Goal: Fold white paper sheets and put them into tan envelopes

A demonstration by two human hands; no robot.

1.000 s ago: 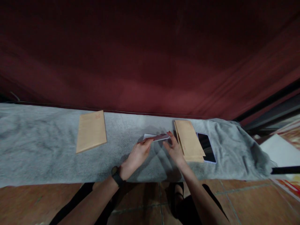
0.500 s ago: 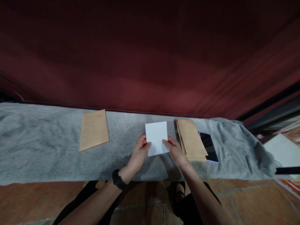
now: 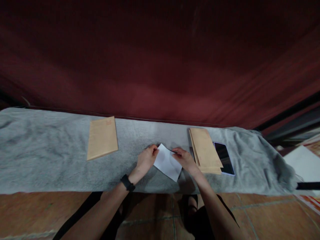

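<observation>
Between my hands is a white sheet of paper (image 3: 168, 164), turned at an angle above the grey cloth. My left hand (image 3: 147, 157) pinches it near its upper left corner, a dark watch on that wrist. On the other side, my right hand (image 3: 185, 158) grips the paper along its upper right edge. Just right of my right hand lies a small stack of brown envelopes (image 3: 206, 148). Farther to the left rests another brown envelope (image 3: 102, 138), with a faint reddish mark near its top corner. Whether the sheet is folded, I cannot tell.
A phone (image 3: 224, 158) with a pale purple edge lies partly under the envelope stack. Grey cloth (image 3: 55, 153) covers the long narrow surface. Behind it rises a dark red sheet of fabric (image 3: 160, 66). Tiled floor (image 3: 147, 213) shows below the front edge.
The white paper has turned clockwise and come lower, nearer to me. Both hands now hold it by its upper edges instead of its sides. The envelopes stay in place on the cloth.
</observation>
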